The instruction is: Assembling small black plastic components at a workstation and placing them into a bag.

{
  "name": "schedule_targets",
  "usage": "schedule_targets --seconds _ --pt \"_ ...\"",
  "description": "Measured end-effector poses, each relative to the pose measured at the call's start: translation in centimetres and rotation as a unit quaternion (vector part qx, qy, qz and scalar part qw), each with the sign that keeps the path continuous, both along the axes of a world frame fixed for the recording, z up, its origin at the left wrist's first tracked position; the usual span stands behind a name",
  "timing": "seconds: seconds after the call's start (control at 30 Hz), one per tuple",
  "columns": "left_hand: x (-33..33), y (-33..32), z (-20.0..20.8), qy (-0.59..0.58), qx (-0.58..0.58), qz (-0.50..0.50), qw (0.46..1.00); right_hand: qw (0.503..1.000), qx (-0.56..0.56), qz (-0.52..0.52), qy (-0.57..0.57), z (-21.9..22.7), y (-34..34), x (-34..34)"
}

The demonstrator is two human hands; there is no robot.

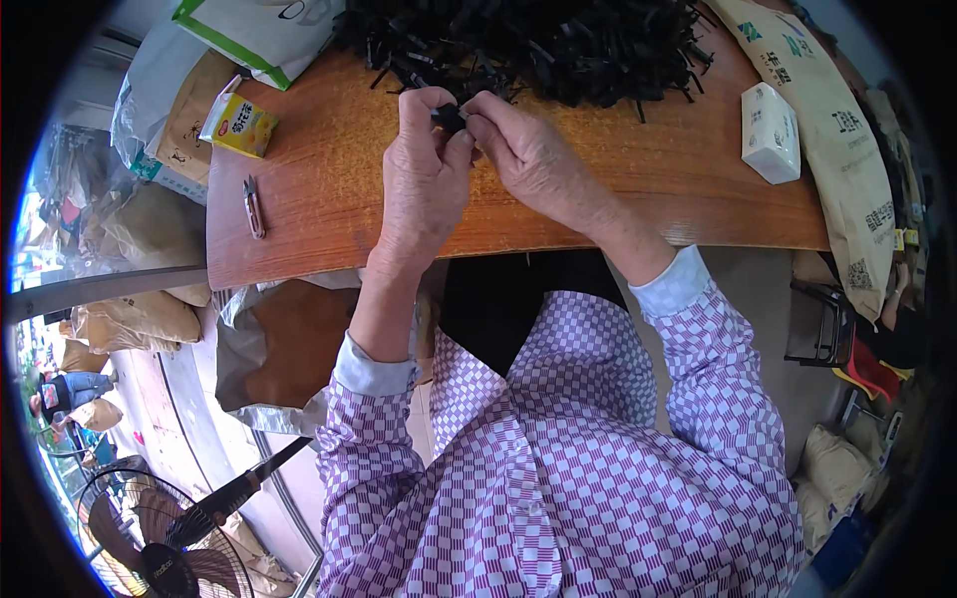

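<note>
"1 black piece (450, 119), held how?"

"Pinched in left hand (429, 164), between thumb and forefinger. Nipped by right hand (538, 157) too, with thumb and forefinger closed on its right side. Cannot tell the exact contact, behind so many fingers."

"And whereabouts?"

"Over the table (319, 169), just short of the black pile (538, 45), between the 2 sets of fingertips."

"Anything to worry about?"

"Slipping, most likely, from so small a hold. Could pop loose under an uneven pull and drop to the table. Could also land among the pile and be hard to pick out, being the same colour."

"Any risk to the fingers?"

"Perhaps sore from pressing hard on so little. Better to mind the snips (253, 207) as well, lying at left, well apart from both hands: could nick a finger if grabbed carelessly by the blades."

"Now, its looks?"

"Small, dark, rather blocky where visible, with a pale glint at the right. Too covered to judge full shape or material. Close in colour to the pile, tangled and bristling with narrow ends."
</note>
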State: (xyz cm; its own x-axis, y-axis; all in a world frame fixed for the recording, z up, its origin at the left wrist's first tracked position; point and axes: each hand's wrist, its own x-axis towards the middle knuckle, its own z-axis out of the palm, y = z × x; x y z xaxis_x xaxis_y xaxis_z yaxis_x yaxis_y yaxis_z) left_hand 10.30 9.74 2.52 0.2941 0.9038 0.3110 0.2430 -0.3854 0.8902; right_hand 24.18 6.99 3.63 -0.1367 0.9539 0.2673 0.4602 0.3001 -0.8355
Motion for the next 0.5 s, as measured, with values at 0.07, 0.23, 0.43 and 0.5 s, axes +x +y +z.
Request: schedule_targets --seconds 0.07,0.23,0.43,0.5 --pt "-0.2 0.0 0.1 -0.011 0.015 -0.006 1.0 1.0 0.013 -0.004 0.026 0.0 -0.2 -0.1" --pt "0.1 -0.9 2.2 -0.279 -0.124 -0.035 0.952 0.99 0.025 0.026 0.138 0.5 0.0 1.0" --pt "-1.7 -0.7 1.7 -0.478 -0.301 -0.167 0.808 0.961 -0.085 0.046 0.26 0.8 -0.4 1.5" --pt "-1.8 -0.9 1.6 -0.466 -0.325 -0.18 0.803 0.95 -0.099 0.057 0.29 0.8 -0.4 1.5"
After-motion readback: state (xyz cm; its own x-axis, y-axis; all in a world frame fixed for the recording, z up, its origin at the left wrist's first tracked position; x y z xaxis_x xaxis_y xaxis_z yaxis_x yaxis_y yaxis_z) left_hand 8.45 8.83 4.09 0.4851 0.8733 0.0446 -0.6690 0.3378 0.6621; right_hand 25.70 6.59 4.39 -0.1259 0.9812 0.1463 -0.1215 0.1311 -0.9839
